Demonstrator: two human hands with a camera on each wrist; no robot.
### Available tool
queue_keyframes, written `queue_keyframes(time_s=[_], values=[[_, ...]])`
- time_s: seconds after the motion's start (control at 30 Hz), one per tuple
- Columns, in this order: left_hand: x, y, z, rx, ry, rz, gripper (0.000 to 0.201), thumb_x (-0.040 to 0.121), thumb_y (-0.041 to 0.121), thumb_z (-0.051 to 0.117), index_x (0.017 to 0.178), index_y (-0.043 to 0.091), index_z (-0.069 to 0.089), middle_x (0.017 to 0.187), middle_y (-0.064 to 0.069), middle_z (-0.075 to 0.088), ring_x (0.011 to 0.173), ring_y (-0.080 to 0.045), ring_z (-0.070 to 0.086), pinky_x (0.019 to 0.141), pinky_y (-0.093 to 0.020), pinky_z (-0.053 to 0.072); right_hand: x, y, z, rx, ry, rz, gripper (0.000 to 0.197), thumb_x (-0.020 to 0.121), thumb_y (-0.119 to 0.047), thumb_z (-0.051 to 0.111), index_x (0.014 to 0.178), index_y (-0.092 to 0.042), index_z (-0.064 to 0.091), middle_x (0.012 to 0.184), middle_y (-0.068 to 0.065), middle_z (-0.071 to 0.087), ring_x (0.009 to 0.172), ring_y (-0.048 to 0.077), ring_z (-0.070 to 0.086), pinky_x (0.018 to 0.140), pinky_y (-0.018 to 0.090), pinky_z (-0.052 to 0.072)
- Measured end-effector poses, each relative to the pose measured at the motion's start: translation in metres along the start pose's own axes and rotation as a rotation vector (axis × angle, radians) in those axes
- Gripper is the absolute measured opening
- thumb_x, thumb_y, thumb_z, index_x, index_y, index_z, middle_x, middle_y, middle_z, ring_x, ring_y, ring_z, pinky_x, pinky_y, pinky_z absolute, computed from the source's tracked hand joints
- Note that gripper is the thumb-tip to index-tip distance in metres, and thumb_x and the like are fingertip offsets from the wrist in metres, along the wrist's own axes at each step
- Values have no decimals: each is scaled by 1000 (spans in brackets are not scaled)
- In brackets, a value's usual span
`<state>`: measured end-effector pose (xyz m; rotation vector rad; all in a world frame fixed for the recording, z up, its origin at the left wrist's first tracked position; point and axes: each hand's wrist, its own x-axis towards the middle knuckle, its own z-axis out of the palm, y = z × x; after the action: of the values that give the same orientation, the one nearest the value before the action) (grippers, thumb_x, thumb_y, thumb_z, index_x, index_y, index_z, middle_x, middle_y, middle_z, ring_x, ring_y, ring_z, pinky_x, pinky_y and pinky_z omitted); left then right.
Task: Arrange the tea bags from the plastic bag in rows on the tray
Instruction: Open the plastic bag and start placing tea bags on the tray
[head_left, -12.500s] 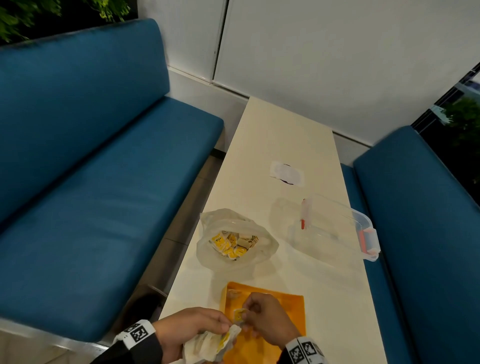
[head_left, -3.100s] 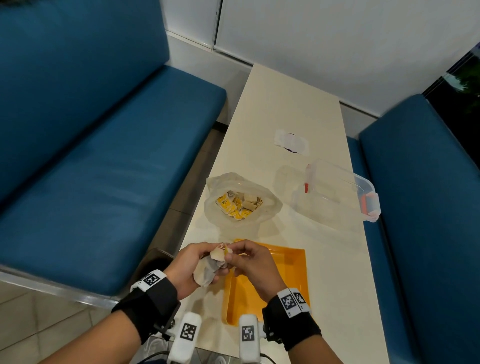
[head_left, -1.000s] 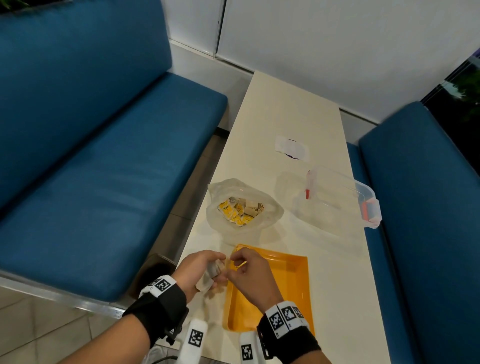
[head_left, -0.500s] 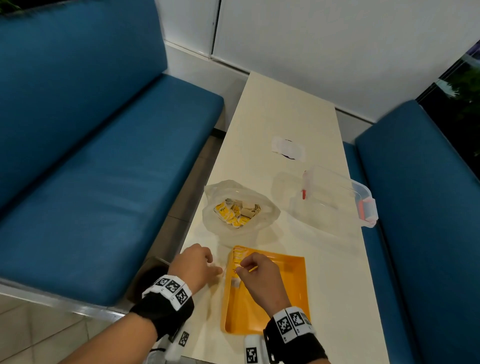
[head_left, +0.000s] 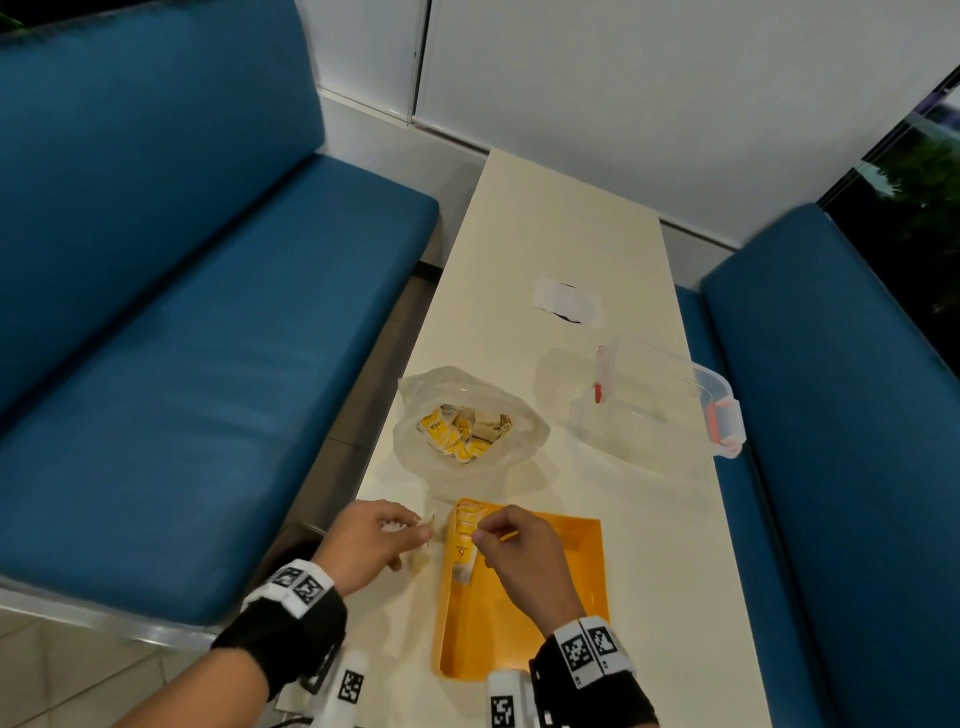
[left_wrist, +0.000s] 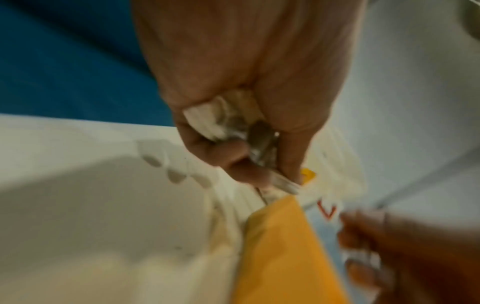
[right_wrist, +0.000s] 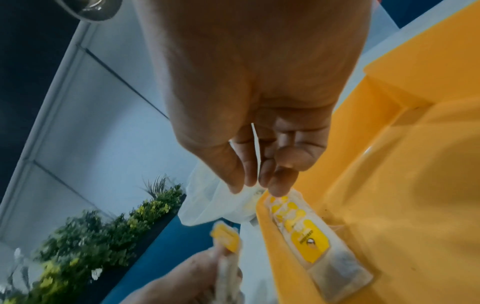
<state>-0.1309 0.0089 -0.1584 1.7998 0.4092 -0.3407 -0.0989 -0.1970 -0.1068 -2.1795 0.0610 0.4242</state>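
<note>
Left hand (head_left: 371, 538) clutches spare tea bags (left_wrist: 228, 121) beside the tray (head_left: 561, 613) as supply; right hand (head_left: 511, 540) pinches a string, extending the row (right_wrist: 309, 230) along the left wall. Bag (head_left: 467, 423) sits behind.

left wrist view blurred; tea bags (left_wrist: 231, 121) mostly hidden in left hand (left_wrist: 244, 86); count unclear.

Head: high above the bench (head_left: 545, 234), facing down along it
Wrists: close behind each hand, facing the orange tray (head_left: 566, 597)
Shared: tray's left edge
</note>
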Motion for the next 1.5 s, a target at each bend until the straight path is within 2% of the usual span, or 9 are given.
queue_keyframes(time_s=[0.13, 0.23, 0.47, 0.57, 0.67, 0.77, 0.97, 1.17, 1.5], values=[[-13, 18, -8, -588, -288, -94, 30, 84, 27, 78, 103, 5, 75, 80, -11, 60, 59, -15, 54, 47, -22, 38, -5, -18, -8, 392, -235, 68, 17, 85, -18, 76, 100, -12, 74, 93, 8, 70, 71, 19, 65, 52, 26, 42], [-15, 28, -2, -604, -362, -70, 34, 88, 27, 72, 111, 2, 71, 85, -14, 57, 60, -16, 53, 46, -21, 36, -6, -28, -7, 520, -330, 35, 24, 83, -19, 79, 103, -8, 74, 89, 8, 65, 74, 22, 62, 50, 25, 40], [-15, 36, 3, -661, -390, -63, 33, 95, 35, 66, 102, 3, 70, 82, -11, 61, 61, -19, 56, 45, -21, 37, -1, -31, -4, 539, -189, -6, 12, 84, -8, 75, 95, -2, 72, 75, 7, 64, 66, 20, 56, 49, 25, 37], [-15, 36, 1, -528, -337, -16, 51, 77, 48, 80, 104, 6, 73, 82, -6, 64, 64, -18, 58, 49, -23, 37, 1, -30, -6, 513, -155, 3, 9, 85, -8, 74, 89, 0, 73, 70, 8, 64, 64, 18, 54, 50, 25, 36], [-11, 36, 4, -354, -210, 34, 32, 76, 34, 87, 99, 15, 77, 80, -1, 69, 61, -15, 59, 49, -24, 38, 3, -29, -8, 510, -130, 4, 13, 82, -9, 78, 85, 2, 71, 66, 9, 63, 60, 16, 54, 50, 26, 38], [-8, 36, 8, -352, -154, 40, 8, 88, 23, 76, 91, 16, 79, 78, -3, 69, 60, -18, 59, 48, -25, 37, 5, -30, -9, 508, -94, -11, 15, 81, -8, 79, 85, 3, 70, 62, 9, 62, 55, 15, 53, 50, 26, 39], [-7, 36, 7, -462, -147, -83, 26, 99, 16, 55, 95, 13, 80, 81, -14, 67, 57, -24, 57, 48, -24, 36, 9, -32, -16, 566, -118, -12, 14, 85, -7, 75, 89, 5, 68, 68, 14, 64, 61, 20, 58, 49, 26, 39], [-9, 42, -2, -263, -94, 96, 17, 88, 23, 77, 104, 27, 78, 92, -8, 71, 59, -17, 63, 47, -22, 42, 18, -27, -22, -4, -116, -130, 13, 81, -21, 79, 73, -22, 70, 68, -4, 69, 61, 9, 62, 62, 28, 53], [0, 43, 7, -103, -76, 205, 10, 80, 23, 84, 83, 17, 76, 90, -2, 70, 59, -11, 63, 56, -23, 52, 12, -27, -20, 256, -160, -8, 18, 83, -12, 77, 92, 3, 69, 67, 10, 66, 57, 18, 62, 46, 25, 39]])
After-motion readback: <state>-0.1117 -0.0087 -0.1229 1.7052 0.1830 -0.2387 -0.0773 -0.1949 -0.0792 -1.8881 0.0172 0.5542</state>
